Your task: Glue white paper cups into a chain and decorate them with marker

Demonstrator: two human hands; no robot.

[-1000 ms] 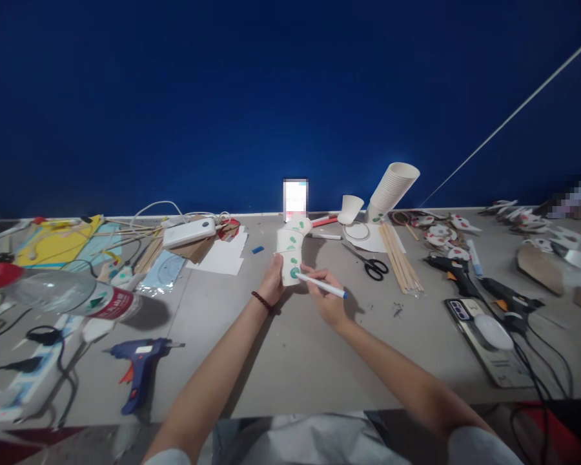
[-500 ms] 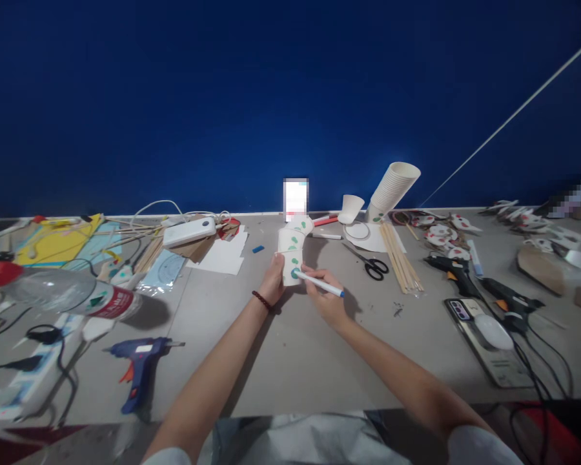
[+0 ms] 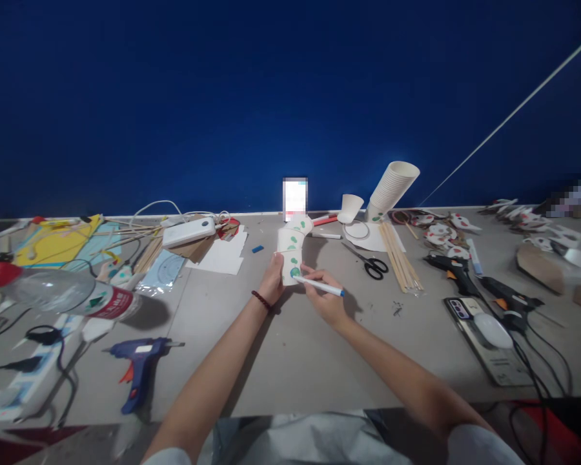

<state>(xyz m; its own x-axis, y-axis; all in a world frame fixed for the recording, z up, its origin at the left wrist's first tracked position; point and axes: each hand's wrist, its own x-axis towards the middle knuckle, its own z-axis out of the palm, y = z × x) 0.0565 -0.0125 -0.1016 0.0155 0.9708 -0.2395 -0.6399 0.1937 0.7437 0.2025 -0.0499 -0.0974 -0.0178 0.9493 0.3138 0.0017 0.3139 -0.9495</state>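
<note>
A curved white piece made of joined paper cups (image 3: 290,243), printed with green leaf-like spots, stands over the middle of the table. My left hand (image 3: 272,282) is closed round its lower left side. In my right hand (image 3: 328,299) is a white marker pen (image 3: 322,285) with a blue end. Its tip lies at a round blue-green spot near the bottom of the cups. A small blue pen cap (image 3: 257,248) rests on the table to the left, apart from both hands.
Scissors (image 3: 375,268), wooden sticks (image 3: 401,261) and a tilted stack of paper cups (image 3: 394,187) are to the right. Further right are black glue guns (image 3: 508,300) and a phone (image 3: 487,345). At left stand a blue glue gun (image 3: 138,368), a bottle (image 3: 68,290) and a power strip (image 3: 36,371).
The marker tip has shifted slightly downward on the cup, and the round spot there shows more blue at its edge. Both hands keep their grip almost in place.
</note>
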